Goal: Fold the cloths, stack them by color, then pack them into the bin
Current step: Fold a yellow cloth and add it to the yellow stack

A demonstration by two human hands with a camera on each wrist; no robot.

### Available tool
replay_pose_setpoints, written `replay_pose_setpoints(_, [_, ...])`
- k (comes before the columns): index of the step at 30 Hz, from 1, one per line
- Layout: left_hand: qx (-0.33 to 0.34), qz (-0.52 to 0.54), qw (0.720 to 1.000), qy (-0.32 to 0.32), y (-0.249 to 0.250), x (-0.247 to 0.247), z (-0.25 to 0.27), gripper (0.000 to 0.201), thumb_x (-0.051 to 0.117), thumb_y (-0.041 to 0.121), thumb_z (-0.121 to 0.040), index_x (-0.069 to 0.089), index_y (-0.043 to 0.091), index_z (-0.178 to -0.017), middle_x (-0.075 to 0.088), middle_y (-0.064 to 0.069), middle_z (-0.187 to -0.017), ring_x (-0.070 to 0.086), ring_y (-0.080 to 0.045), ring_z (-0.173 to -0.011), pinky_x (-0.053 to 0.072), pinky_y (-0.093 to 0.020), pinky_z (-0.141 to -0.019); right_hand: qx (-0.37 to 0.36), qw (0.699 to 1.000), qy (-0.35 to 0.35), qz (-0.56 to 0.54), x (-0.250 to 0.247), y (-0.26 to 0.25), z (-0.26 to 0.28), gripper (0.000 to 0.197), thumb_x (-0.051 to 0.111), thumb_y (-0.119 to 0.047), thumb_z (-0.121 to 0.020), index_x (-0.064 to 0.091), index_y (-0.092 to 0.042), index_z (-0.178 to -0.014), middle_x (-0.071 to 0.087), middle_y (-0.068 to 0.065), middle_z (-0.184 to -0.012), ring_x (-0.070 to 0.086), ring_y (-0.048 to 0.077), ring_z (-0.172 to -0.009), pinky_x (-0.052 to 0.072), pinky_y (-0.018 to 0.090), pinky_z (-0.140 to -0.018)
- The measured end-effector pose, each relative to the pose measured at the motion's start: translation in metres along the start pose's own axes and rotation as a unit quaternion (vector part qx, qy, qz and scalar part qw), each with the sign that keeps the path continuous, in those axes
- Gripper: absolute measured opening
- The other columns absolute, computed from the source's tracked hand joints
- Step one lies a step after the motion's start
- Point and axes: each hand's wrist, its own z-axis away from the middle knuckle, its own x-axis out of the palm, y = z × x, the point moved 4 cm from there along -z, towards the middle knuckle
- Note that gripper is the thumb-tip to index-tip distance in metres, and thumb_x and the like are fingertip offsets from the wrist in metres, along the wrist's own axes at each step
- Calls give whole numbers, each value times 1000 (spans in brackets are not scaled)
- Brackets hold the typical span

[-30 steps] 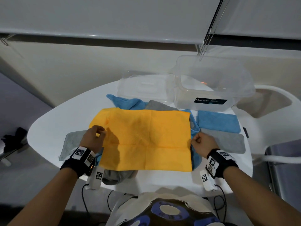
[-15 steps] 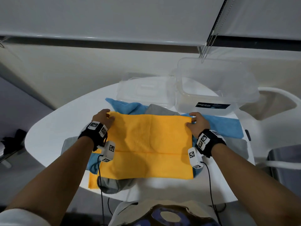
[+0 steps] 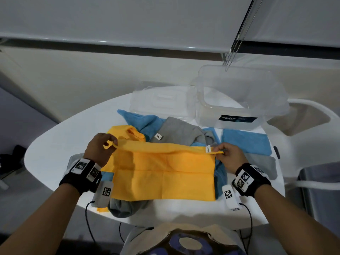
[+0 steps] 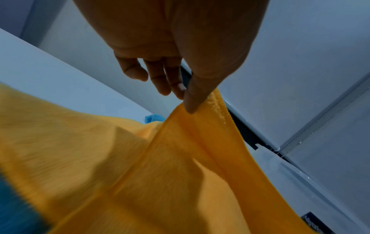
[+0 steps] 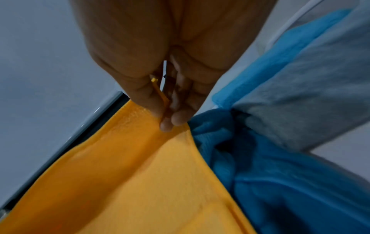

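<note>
Over on the left, the left hand (image 3: pixel 99 150) has the far left corner of the yellow cloth (image 3: pixel 161 173) pinched between thumb and forefinger, the other fingers hanging loose, and the corner is lifted clear of the white surface (image 3: pixel 60 144). The wrist view shows how thin that hold is: only the hem sits under the thumb tip (image 4: pixel 191 107).

Through the middle, the raised far edge runs taut from hand to hand, while the near half of the cloth lies flat over a heap of blue and grey cloths. A second yellow cloth (image 3: pixel 127 132) sits crumpled just behind the left hand.

On the right, the right hand (image 3: pixel 228 155) grips the other far corner, fingers curled round the hem right beside the white tag (image 3: pixel 207 149). Beyond it stands the clear bin (image 3: pixel 239 100), nothing visible in it, with its lid (image 3: pixel 161 103) alongside.

The risk, I'd say: with so little fabric held, a corner slips mid-fold and the edge lands crooked. And that lumpy pile underneath may drag or skew the near half, so the edges miss each other and the fold comes out uneven.
</note>
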Motion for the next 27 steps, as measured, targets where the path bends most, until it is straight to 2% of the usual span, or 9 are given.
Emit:
replay_pose_setpoints(3, [-1,6,1000,-23,-16,2,20,36,71,-6,-75,58,28,-73,56,-5,-96,51,-23,-75,38,-31,-74,5,999,-33,6,3,20,12,36,64,15,-79,70,-21,-79,72,1,-98,68,21,-99,50,32,-94])
replay_pose_setpoints(8, [-32,-7,997,-64,-31,8,43,32,66,-2,-80,57,27,-72,60,-9,-92,53,-29,-69,46,-40,-72,1,998,-67,2,13,31,31,53,63,15,-78,76,-36,-78,68,6,-109,65,22,-98,49,32,-93])
replay_pose_setpoints(11, [-51,-9,996,-76,-33,14,50,29,59,-2,-83,61,26,-75,64,-3,-90,57,-26,-72,46,-35,-75,-21,998,-56,26,17,30,37,44,65,13,-77,74,-30,-82,67,1,-111,65,23,-99,50,30,-93])
replay_pose_setpoints(14, [-71,15,995,-62,-34,18,57,30,54,3,-90,64,32,-93,62,2,-94,60,-23,-77,46,-33,-76,-51,997,-21,51,19,24,46,44,67,12,-75,65,-29,-92,58,-4,-116,64,23,-88,52,23,-81])
replay_pose_setpoints(16, [-88,53,994,-49,-38,19,63,28,54,9,-93,58,32,-108,61,-2,-96,61,-24,-81,47,-35,-73,-36,996,27,72,18,26,54,46,69,7,-75,54,-30,-98,47,-1,-115,62,22,-80,53,27,-77])
replay_pose_setpoints(18, [-121,89,988,-47,-45,22,72,25,59,20,-93,51,27,-116,60,-6,-102,61,-26,-87,49,-39,-75,6,994,49,94,19,35,62,44,76,-3,-76,48,-25,-102,46,1,-111,61,21,-81,50,31,-79])
replay_pose_setpoints(20, [-147,86,983,-68,-51,26,83,28,64,30,-90,50,24,-114,59,-4,-100,60,-27,-90,50,-38,-74,63,992,3,114,24,46,70,43,81,-17,-76,47,-22,-100,59,4,-99,61,21,-85,47,30,-75])
replay_pose_setpoints(23, [-154,66,978,-126,-60,34,97,33,71,36,-84,54,20,-107,62,0,-97,61,-21,-89,50,-35,-72,157,972,-102,141,35,56,84,40,82,-35,-75,51,-20,-96,68,2,-88,67,15,-73,44,21,-54])
replay_pose_setpoints(27, [-169,39,971,-167,-76,37,105,43,77,34,-78,51,22,-110,62,-1,-99,60,-22,-94,49,-39,-84,188,958,-140,164,40,61,90,39,81,-35,-75,58,-8,-92,71,7,-84,71,14,-65,47,22,-46])
